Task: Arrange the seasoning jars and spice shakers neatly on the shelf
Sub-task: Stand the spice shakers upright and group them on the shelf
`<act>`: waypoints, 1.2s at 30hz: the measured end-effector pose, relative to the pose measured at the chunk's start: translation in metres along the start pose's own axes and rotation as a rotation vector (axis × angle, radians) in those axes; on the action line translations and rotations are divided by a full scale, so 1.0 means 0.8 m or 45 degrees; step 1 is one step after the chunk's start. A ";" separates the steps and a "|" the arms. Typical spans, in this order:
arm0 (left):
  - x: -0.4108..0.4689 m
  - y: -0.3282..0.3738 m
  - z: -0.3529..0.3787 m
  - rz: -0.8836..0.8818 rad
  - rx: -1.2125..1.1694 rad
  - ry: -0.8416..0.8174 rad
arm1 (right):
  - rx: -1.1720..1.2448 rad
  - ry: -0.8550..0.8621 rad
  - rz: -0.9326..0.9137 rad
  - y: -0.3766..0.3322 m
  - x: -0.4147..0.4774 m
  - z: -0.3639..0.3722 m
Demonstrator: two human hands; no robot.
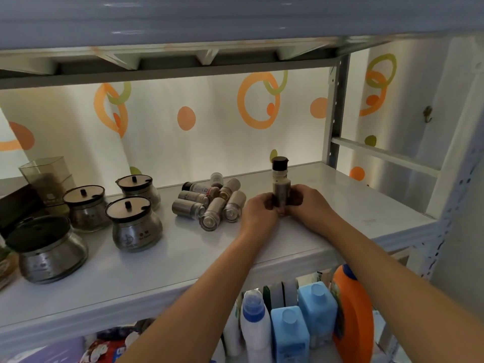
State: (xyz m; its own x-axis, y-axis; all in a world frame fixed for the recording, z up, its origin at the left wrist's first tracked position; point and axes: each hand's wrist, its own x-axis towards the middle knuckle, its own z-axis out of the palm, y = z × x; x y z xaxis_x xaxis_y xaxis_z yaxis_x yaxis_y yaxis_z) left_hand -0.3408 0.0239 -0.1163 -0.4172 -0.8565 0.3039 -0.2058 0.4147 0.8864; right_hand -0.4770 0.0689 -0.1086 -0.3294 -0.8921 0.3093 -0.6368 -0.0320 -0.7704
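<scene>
Grey shelf (183, 247), dotted backdrop: one shaker (280, 179) upright, the others lying flat.
The shaker, black cap up, stands vertical mid-right on the shelf with the left hand (259, 209) and right hand (309, 203) curled round its lower body from either side; base contact hidden, can't tell. The toppled shakers (209, 203) lie just left of it, long axes flat, several with bases toward the front edge; left hand is nearer. Further left the lidded jars (135, 224) sit upright. Likely next: short leftward reach, tip one up beside this.

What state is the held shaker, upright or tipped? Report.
Upright: the shaker has its black cap on top; left hand and right hand grip it.
</scene>
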 end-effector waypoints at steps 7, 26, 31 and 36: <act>-0.006 0.006 -0.001 -0.033 -0.056 -0.026 | 0.068 -0.021 0.009 0.002 -0.004 -0.004; -0.014 0.046 -0.031 0.002 0.314 -0.156 | -0.060 -0.042 0.141 -0.047 -0.032 -0.051; 0.037 0.093 -0.126 0.110 0.555 0.104 | 0.322 0.014 0.088 -0.148 -0.042 -0.085; 0.052 0.083 -0.151 -0.020 1.347 -0.076 | 0.060 -0.388 0.322 -0.198 0.023 -0.006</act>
State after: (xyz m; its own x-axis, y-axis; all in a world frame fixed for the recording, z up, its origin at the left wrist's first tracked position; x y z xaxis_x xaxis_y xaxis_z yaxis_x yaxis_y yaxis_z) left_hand -0.2650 -0.0216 -0.0029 -0.4448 -0.8595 0.2517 -0.8655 0.4848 0.1261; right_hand -0.3853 0.0597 0.0215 -0.2453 -0.9671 -0.0677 -0.5268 0.1916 -0.8281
